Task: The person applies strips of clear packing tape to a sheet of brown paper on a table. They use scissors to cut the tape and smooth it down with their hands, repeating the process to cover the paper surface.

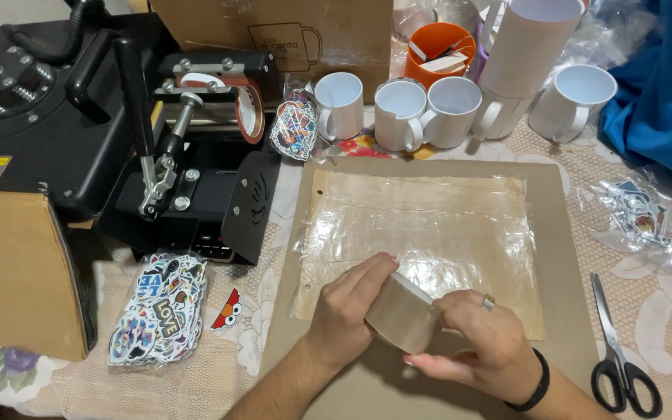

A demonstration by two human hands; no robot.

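Both my hands hold a roll of clear-brown packing tape point(400, 313) above a brown cardboard sheet point(561, 257). My left hand point(348, 307) pinches the roll's upper edge with its fingertips. My right hand point(484, 342), with a ring and a black wristband, cups the roll from below and the right. A sheet of tan paper covered in shiny tape strips point(429, 233) lies on the cardboard just beyond my hands.
A black mug heat press point(188, 155) stands at the left beside a cardboard box point(13, 272). Several white mugs point(398, 113) line the back with an orange cup point(439, 48). Sticker bags point(161, 307) lie lower left, scissors point(616, 350) at right, blue cloth point(663, 93) far right.
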